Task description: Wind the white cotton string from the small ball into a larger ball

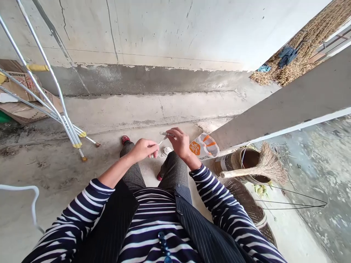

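My right hand [179,141] pinches a crochet hook [163,134], a slim tool with a pale handle and a thin shaft slanting down toward my other hand. My left hand [144,149] is closed, thumb against the fingers, on white yarn [152,155] at the hook's tip; most of that yarn is hidden. Below and between the hands, a ball of white yarn [166,151] shows between my knees. Both hands are held above my lap, a short gap apart.
A white and orange plastic bag [204,147] stands right of my knee. Beyond are a bucket [237,160], a straw broom [260,168] and a dark woven basket [244,197]. Metal crutches [55,91] and a cardboard box [24,87] are at left. A pillar [282,98] rises at right.
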`<state>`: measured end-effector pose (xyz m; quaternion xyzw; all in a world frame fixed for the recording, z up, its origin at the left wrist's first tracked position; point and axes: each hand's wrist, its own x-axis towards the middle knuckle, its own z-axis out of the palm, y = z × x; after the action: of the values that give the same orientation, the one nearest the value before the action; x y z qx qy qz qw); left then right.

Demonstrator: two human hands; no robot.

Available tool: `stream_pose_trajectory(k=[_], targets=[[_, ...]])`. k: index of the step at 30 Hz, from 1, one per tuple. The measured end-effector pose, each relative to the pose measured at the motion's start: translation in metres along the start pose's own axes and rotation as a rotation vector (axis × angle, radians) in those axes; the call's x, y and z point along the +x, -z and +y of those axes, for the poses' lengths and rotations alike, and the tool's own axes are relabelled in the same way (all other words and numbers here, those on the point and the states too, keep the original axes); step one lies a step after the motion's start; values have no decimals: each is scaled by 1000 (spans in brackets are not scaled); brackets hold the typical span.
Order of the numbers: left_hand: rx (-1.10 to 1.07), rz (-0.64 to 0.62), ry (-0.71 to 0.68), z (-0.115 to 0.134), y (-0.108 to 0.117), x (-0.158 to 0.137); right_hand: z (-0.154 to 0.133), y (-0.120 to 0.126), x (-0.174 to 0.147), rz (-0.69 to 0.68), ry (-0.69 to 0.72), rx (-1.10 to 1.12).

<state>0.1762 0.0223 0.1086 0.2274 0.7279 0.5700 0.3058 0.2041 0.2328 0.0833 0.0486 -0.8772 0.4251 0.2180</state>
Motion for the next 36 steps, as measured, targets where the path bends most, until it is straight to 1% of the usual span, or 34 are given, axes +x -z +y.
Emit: stream_pose_trajectory(k=[2,3,5,7,9,10,12,14,17,20,23,26,28,30,31,33,34,36], targets=[[-89,-20,13,5,12,0,4,-9,-7,-92,6,-45],[-105,-7,13,7,19,2,4,-13,-10,-143,7,-50],[-44,47,10,7,33,6,2,-19,-15,-239,-4,-5],[76,113,10,4,45,12,-3,-22,-19,-310,-47,121],[147,154,8,-1,53,17,-8,-24,-20,-358,-147,326],[146,164,9,-4,54,19,-11,-24,-20,-378,-212,441],[87,159,16,-12,53,23,-15,-24,-20,-410,-351,645],[4,151,30,-22,46,25,-20,-24,-19,-407,-452,775],[-102,132,63,-36,29,27,-26,-25,-17,-338,-506,890],[-200,106,77,-44,14,25,-28,-28,-16,-259,-542,930],[-261,119,68,-44,6,18,-25,-33,-13,-212,-565,877],[-240,100,75,-43,1,8,-17,-38,-9,-138,-512,736],[-173,31,69,-41,-2,0,-11,-40,-7,-56,-430,552],[-72,-43,55,-40,-1,-7,-6,-40,-7,-12,-304,282],[-20,-69,46,-38,0,-10,-4,-39,-7,-22,-238,138],[73,-83,25,-34,6,-13,-2,-36,-9,-102,-128,-108],[112,-73,9,-30,11,-13,-2,-35,-11,-158,-93,-189],[185,-35,-27,-23,21,-11,-2,-33,-16,-273,-51,-257]])
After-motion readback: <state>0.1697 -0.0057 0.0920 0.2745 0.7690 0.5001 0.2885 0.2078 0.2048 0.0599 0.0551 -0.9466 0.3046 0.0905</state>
